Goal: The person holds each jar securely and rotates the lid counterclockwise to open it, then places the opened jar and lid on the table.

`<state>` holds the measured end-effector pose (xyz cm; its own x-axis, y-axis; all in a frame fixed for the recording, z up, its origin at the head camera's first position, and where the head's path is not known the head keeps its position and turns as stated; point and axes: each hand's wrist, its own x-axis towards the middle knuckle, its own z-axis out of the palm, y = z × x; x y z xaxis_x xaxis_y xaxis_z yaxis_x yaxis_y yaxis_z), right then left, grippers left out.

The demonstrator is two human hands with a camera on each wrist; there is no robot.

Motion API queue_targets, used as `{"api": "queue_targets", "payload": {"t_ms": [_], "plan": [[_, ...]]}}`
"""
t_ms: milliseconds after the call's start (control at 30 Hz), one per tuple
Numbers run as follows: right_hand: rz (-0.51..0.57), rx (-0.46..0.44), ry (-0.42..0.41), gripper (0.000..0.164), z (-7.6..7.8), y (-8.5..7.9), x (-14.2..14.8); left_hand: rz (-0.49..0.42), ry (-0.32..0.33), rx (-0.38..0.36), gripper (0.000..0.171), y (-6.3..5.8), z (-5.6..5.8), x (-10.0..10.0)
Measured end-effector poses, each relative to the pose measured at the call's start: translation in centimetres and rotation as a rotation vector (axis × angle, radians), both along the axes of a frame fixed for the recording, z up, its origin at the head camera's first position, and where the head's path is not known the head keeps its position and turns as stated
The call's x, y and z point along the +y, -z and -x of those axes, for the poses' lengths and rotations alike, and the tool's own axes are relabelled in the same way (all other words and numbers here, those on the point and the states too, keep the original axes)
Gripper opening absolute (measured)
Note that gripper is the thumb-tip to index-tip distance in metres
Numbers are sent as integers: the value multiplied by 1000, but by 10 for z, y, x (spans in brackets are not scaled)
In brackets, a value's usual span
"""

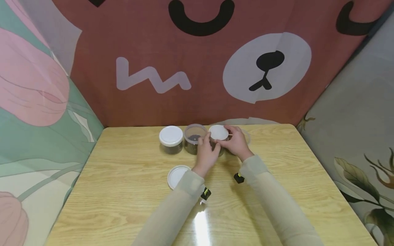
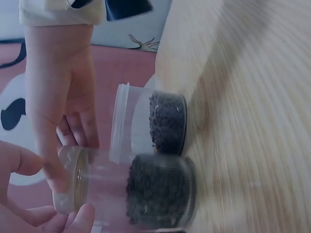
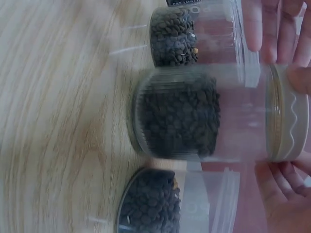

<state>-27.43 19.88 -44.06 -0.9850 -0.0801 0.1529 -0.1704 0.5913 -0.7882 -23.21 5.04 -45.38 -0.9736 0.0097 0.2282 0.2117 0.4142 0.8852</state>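
Note:
In the head view, several clear plastic jars stand in a row at the back of the table. My left hand (image 1: 207, 156) and right hand (image 1: 237, 142) both grip the white lid (image 1: 218, 131) on the third jar (image 3: 180, 119) from the left. That lid has a wavy rim and sits on the jar mouth. Dark small pellets or seeds fill the jar about halfway. To its left stands a lidless jar (image 1: 191, 147) with similar contents. Another lidless jar (image 2: 167, 121) is on its right, mostly behind my right hand in the head view.
At the row's left end is a jar (image 1: 171, 136) with its white lid on. A loose white lid (image 1: 176, 175) lies on the wooden table (image 1: 123, 191), partly under my left sleeve. Patterned cloth (image 1: 154, 109) hangs behind the table's back edge.

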Motion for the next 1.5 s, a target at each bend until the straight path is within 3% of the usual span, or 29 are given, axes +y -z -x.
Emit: {"api": "queue_targets", "payload": {"t_ms": [100,233,333,467,667,833,1067,1233,1500], "plan": [[-4,-6,-10,77,-6,-1,3,30,24,22,61,1,-3,-4],[-6,-17,-30,78,-11,-1,4,-113,79,-54,61,2,-5,-12],[7,-27,-72,78,-16,-1,3,-202,83,-96,58,1,-7,-18],[26,-31,-116,78,-23,-1,2,-223,103,-116,58,-1,-10,-26],[53,-52,-179,76,-32,1,7,-284,213,-179,64,-3,-11,-40],[92,-87,-236,76,-39,2,9,-275,321,-222,71,0,-10,-52],[112,-84,-262,76,-47,7,8,-181,395,-209,85,5,-8,-60],[160,-96,-293,75,-57,12,6,-152,430,-225,86,8,-12,-65],[216,-52,-309,79,-71,16,3,-169,417,-193,79,14,-18,-71]]}}
